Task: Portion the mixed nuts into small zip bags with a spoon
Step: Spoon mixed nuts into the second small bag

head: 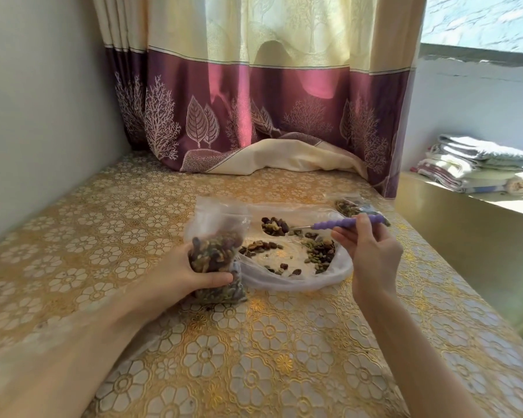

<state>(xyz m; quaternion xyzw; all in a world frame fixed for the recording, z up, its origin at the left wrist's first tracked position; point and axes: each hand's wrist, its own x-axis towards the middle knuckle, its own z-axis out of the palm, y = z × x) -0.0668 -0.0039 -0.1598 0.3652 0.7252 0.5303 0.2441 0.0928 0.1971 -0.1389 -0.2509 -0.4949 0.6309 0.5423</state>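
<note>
My left hand [194,271] grips 1 bag [216,251], hiding another; right hand [372,251] pinches 1 loaded spoon [314,226]; third bag [352,206] far right.

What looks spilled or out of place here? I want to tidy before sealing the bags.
Nothing is spilled: the loose nuts all lie on the big open bag, not on the tablecloth. The curtain hem bunches on the table behind, clear of the work.
</note>
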